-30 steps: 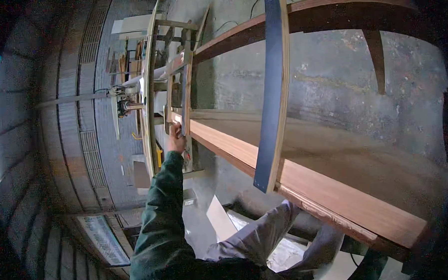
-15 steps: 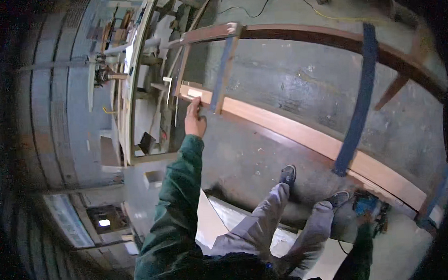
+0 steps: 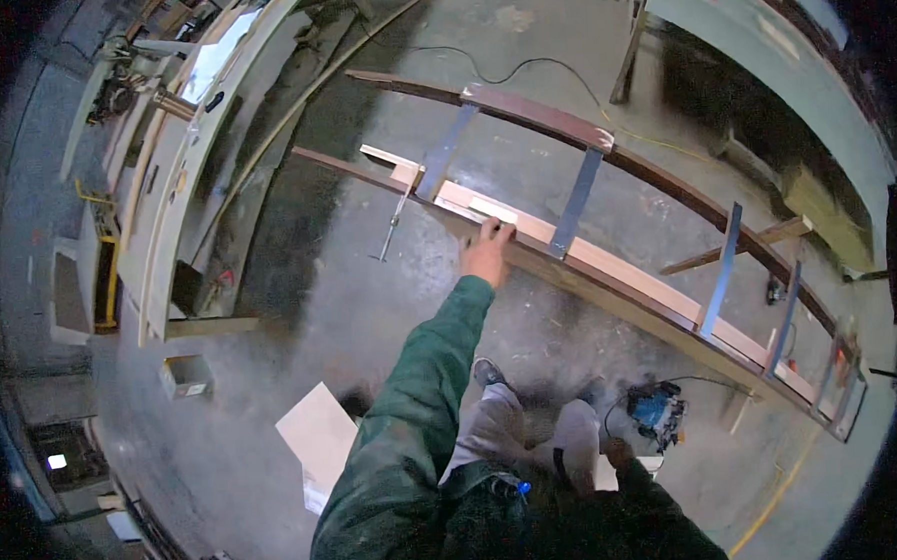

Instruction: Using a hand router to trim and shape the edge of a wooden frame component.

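A long ladder-like wooden frame stretches across the middle, its far rail (image 3: 526, 108) dark and curved, joined by blue-grey crosspieces (image 3: 577, 202). A pale wooden board (image 3: 633, 272) lies along the inside of its near rail (image 3: 609, 293). My left hand (image 3: 486, 252) reaches out and its fingers close over the near rail's edge, beside a small pale wood piece (image 3: 487, 209). Low on the right, my right hand (image 3: 618, 453) is small and dark, close to a blue corded power tool (image 3: 657, 411); its fingers are not clear, nor whether it touches the tool.
A metal clamp (image 3: 393, 227) sticks out from the near rail left of my hand. At the left stands a long workbench (image 3: 179, 192) with tools and wood. A pale green-topped table (image 3: 747, 17) is at the far right. Cables (image 3: 519, 69) cross the floor, and a pale panel (image 3: 320, 436) lies by my legs.
The view has shifted so that more of the frame, the clamp and the far table show. My left hand stays at about the same spot on the near rail. The power tool now appears farther from my right hand.
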{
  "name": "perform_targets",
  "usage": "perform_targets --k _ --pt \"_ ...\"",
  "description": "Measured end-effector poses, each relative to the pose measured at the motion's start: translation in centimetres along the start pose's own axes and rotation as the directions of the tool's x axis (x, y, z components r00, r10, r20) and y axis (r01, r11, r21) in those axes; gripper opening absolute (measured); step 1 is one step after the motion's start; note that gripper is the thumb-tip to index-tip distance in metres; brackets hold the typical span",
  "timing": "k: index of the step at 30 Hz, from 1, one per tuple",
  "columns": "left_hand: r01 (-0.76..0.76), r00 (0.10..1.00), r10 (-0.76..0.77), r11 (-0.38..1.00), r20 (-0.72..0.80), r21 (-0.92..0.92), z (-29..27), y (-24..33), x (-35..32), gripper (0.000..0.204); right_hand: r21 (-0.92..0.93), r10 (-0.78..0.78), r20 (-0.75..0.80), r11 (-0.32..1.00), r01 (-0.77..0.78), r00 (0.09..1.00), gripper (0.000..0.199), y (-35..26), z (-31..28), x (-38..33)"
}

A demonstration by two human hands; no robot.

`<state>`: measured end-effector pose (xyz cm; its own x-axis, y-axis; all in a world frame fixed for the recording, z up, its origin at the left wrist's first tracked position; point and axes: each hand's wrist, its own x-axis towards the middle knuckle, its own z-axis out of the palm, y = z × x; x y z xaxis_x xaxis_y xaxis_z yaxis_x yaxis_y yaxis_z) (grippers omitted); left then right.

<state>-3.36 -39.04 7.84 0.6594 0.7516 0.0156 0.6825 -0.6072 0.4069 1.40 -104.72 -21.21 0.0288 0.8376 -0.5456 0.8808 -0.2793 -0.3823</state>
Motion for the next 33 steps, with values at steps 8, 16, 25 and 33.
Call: perform_targets --k 8,16,25,33 --pt "-0.243 0.949 0.238 0.97 0.208 0.0 -2.9 -2.7 2.5 0.046 0.703 0.403 0.239 0.556 -0.444 0.883 0.028 -6.7 -17.4 10.9" --pt "-0.233 0.961 0.268 0.921 0.074 -0.312 -7.0 -12.8 2.0 0.05 0.521 0.133 -0.282 0.853 0.035 0.95 0.033 -16.9 -27.8 32.6" --pt "-0.278 0.921 0.276 0.96 0.274 -0.029 -10.9 -19.0 17.5 0.068 0.96 0.024 0.011 0.281 -0.017 1.0 0.056 -34.9 -43.8 48.6" --pt "-0.351 0.568 0.448 0.891 0.691 -0.289 -10.0 -21.4 23.4 0.086 0.97 0.123 0.24 0.002 -0.242 0.963 0.03 -42.9 -43.0 54.0"
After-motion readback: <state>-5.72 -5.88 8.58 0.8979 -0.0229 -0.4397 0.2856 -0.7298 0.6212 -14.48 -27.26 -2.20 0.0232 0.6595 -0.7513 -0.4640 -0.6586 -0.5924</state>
